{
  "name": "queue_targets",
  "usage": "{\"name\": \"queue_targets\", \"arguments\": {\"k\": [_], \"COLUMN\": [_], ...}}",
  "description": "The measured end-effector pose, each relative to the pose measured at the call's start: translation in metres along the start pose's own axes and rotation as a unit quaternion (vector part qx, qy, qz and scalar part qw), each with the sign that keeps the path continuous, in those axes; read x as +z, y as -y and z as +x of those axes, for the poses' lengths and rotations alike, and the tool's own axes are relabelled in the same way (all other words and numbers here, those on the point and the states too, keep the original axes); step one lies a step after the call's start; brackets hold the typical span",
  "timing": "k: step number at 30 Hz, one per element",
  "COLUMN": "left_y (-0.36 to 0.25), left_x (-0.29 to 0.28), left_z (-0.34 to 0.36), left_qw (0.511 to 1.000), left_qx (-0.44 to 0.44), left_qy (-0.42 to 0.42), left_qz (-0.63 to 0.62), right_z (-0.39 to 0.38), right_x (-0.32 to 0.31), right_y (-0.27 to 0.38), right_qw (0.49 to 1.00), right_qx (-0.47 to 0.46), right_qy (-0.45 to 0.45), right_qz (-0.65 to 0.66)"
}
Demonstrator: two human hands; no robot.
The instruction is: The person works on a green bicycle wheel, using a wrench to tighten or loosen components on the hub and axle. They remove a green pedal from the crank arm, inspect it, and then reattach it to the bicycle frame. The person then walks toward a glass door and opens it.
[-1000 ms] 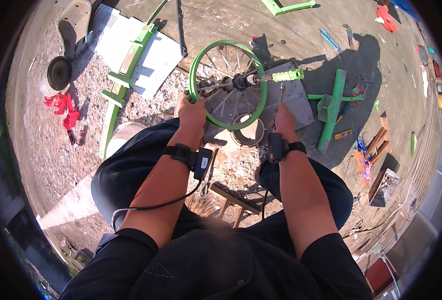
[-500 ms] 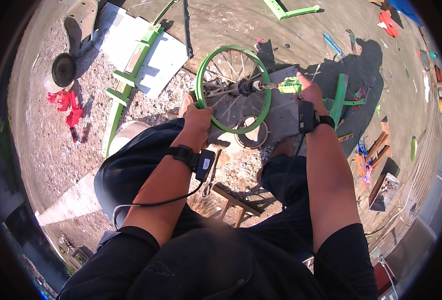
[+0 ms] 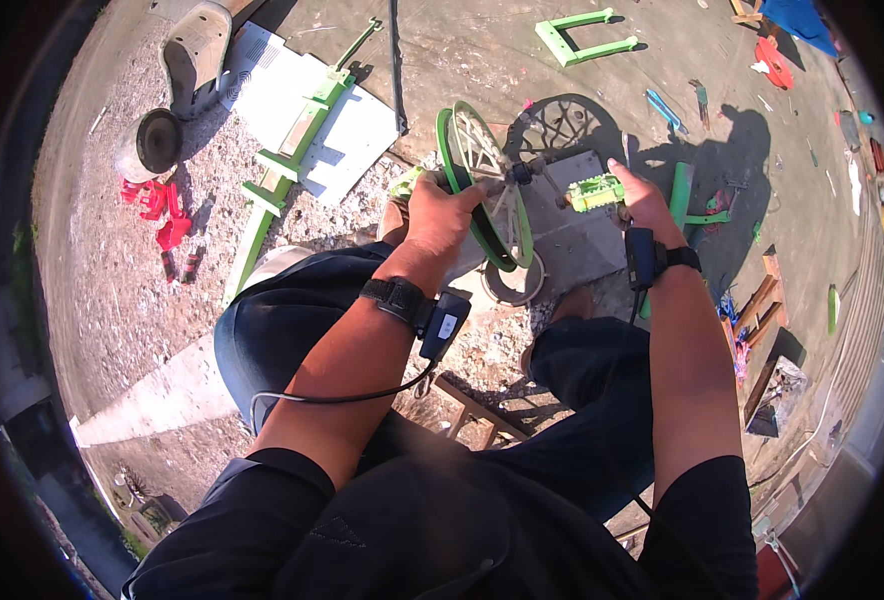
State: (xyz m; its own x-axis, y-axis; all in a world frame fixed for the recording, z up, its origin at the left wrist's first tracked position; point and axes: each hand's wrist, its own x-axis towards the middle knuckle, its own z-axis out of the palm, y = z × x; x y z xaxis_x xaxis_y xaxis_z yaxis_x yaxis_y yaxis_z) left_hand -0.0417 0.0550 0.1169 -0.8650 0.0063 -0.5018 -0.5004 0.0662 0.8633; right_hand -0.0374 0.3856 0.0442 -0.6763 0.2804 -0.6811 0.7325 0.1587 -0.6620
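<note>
A green-rimmed wheel is held above the ground between the person's knees and feet, tilted so that its rim is seen at a steep slant. Its near left edge is gripped by the left hand, with the thumb laid across the rim. By the right hand, the outer end of a bright green pedal is grasped; the fingers beneath are mostly hidden. The pedal is joined by a crank to the dark hub, and a second green pedal is seen just left of the left hand. Below the wheel, a round metal ring and a grey board are laid on the ground. A long green frame piece is rested partly over a white panel on the left, near some red parts. Farther off, a U-shaped green bracket is placed, with a blue-handled tool to its right. Beyond the right forearm, brown wooden pieces are heaped.
</note>
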Motion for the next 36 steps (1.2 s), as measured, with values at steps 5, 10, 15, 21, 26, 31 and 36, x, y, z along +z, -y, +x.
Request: {"name": "queue_targets", "arguments": {"k": [5,10,15,21,26,31,36], "left_y": [-0.013,-0.041,-0.046,-0.031,-0.031,-0.068,-0.052], "left_x": [0.017,0.023,0.035,0.057,0.057,-0.012,-0.042], "left_z": [-0.01,-0.055,-0.089,-0.118,-0.113,-0.067,-0.019], "left_qw": [0.978,0.976,0.947,0.901,0.905,0.808,0.707], "left_qx": [0.128,0.17,0.263,0.375,0.369,0.396,0.407], "left_qy": [-0.045,-0.061,-0.071,-0.025,0.078,0.204,0.114], "left_qz": [0.16,0.125,0.169,0.214,0.198,0.385,0.567], "right_z": [-0.073,-0.134,-0.182,-0.182,-0.183,-0.182,-0.236], "right_x": [0.015,0.008,0.021,0.056,0.055,0.015,-0.004], "right_y": [0.041,0.064,0.088,0.078,0.089,0.09,0.111], "right_qw": [0.985,0.862,0.91,0.948,0.933,0.943,0.945], "right_qx": [-0.071,-0.234,-0.355,-0.25,-0.198,-0.305,-0.277], "right_qy": [-0.052,-0.202,-0.167,0.07,0.047,0.014,0.031], "right_qz": [-0.146,-0.402,-0.137,0.184,0.298,0.13,0.169]}}
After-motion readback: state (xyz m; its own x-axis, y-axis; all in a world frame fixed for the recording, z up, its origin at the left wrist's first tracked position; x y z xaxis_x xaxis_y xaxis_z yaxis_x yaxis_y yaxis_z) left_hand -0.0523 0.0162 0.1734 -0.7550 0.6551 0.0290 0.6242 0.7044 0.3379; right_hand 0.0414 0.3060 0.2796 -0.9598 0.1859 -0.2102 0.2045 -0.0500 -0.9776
